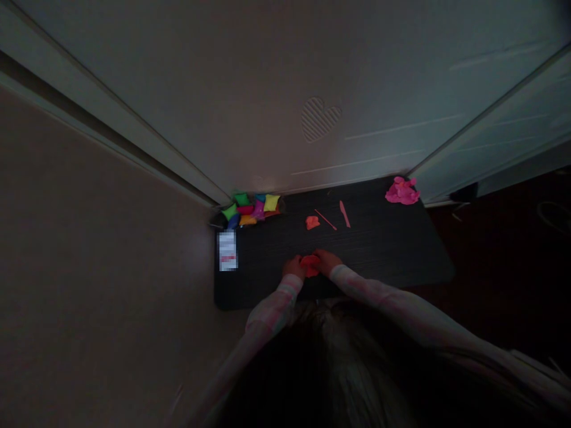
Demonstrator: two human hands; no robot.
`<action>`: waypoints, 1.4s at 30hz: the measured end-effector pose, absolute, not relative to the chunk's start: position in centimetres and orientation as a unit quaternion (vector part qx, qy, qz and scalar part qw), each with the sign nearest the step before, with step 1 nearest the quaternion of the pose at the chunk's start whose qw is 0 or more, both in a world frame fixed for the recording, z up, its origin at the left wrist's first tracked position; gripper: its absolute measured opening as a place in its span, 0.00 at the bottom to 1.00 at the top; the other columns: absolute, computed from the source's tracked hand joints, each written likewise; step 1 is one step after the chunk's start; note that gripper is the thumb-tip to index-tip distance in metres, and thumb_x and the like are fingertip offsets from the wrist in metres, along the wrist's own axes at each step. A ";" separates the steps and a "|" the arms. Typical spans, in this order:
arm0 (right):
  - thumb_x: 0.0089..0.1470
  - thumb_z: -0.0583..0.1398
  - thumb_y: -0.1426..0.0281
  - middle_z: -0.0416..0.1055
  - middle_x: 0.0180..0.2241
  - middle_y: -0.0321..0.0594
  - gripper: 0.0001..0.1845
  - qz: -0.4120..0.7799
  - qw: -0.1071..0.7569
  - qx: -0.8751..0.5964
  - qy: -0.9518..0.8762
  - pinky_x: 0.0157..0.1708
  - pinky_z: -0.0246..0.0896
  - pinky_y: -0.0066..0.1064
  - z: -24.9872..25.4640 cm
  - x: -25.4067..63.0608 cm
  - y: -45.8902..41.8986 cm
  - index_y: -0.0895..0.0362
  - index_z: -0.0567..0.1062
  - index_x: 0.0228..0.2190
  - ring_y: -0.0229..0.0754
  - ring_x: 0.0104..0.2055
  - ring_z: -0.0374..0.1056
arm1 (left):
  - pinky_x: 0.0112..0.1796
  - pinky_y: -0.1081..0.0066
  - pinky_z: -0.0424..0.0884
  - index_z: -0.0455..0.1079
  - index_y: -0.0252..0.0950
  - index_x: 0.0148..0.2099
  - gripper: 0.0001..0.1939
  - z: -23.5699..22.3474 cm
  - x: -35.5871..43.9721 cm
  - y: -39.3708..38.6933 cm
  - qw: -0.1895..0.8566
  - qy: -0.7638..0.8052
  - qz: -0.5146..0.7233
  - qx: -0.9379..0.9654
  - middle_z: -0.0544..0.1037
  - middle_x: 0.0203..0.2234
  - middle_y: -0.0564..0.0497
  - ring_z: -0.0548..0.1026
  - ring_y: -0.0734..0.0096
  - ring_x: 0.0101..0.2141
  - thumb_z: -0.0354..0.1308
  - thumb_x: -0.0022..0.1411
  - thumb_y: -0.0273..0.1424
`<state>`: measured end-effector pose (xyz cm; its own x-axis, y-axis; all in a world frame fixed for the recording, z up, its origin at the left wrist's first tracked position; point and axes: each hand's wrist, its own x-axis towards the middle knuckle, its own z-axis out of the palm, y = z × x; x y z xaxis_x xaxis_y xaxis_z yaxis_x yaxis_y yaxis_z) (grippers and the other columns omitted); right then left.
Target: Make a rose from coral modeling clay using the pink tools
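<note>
The person's 2 bare hands work at the lower middle of the frame, above a dark wood-grain tabletop (392, 255). The left hand (293, 267) and the right hand (328, 261) are partly closed and cupped around a soft red-orange lump of modelling clay (310, 266), holding it between them from either side. The dim light hides the finer finger positions, and I cannot tell whether the lump touches the tabletop. Pale pink checked sleeves (352, 280) cover both forearms.

Just above the hands, at the middle of the table, lies a small orange-red piece of clay (312, 222). To its right are a thin pink plastic stick (325, 219), slanting, and a flat pink plastic modelling knife (345, 214). A crumpled bright pink mass of clay (402, 191) sits at the table's upper right corner. At its upper left corner is a heap of small square packets in green, yellow, blue, orange and magenta (250, 210). Just below the heap, a blurred white rectangular card (227, 250) lies at the left edge.
</note>
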<state>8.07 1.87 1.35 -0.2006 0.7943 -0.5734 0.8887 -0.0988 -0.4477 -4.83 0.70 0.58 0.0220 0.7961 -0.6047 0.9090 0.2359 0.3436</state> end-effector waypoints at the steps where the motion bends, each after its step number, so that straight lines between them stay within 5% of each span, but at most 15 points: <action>1: 0.44 0.54 0.64 0.67 0.34 0.40 0.13 -0.390 0.062 0.630 0.668 0.31 0.52 0.25 1.3 8.0 1.9 0.56 0.68 0.33 0.37 0.35 0.63 | 0.32 0.73 0.62 0.64 0.38 0.37 0.11 0.6 -4.8 0.7 0.368 0.695 -0.078 0.613 0.73 0.31 0.49 0.70 0.69 0.33 0.46 0.52 0.34; 21: 0.46 0.51 0.65 0.68 0.33 0.39 0.12 -0.383 0.060 0.652 0.652 0.30 0.52 0.26 1.2 8.4 1.4 0.54 0.66 0.34 0.38 0.34 0.64 | 0.30 0.75 0.62 0.64 0.36 0.33 0.07 0.1 -4.6 0.4 0.386 0.722 0.001 0.574 0.72 0.28 0.50 0.69 0.72 0.30 0.49 0.50 0.30; 33: 0.46 0.50 0.69 0.66 0.30 0.36 0.14 -0.383 -0.007 0.665 0.641 0.28 0.53 0.24 1.3 8.7 0.7 0.56 0.60 0.38 0.35 0.29 0.62 | 0.42 0.73 0.61 0.62 0.37 0.40 0.13 0.7 -5.7 -0.3 0.380 0.663 0.075 0.640 0.68 0.37 0.51 0.64 0.74 0.40 0.45 0.51 0.23; 42: 0.46 0.50 0.70 0.58 0.44 0.39 0.14 -0.358 -0.016 0.615 0.702 0.38 0.54 0.25 1.7 8.5 0.8 0.55 0.66 0.37 0.36 0.41 0.59 | 0.44 0.74 0.60 0.66 0.39 0.40 0.14 0.9 -5.2 0.3 0.389 0.653 0.042 0.648 0.67 0.39 0.52 0.65 0.73 0.40 0.48 0.49 0.23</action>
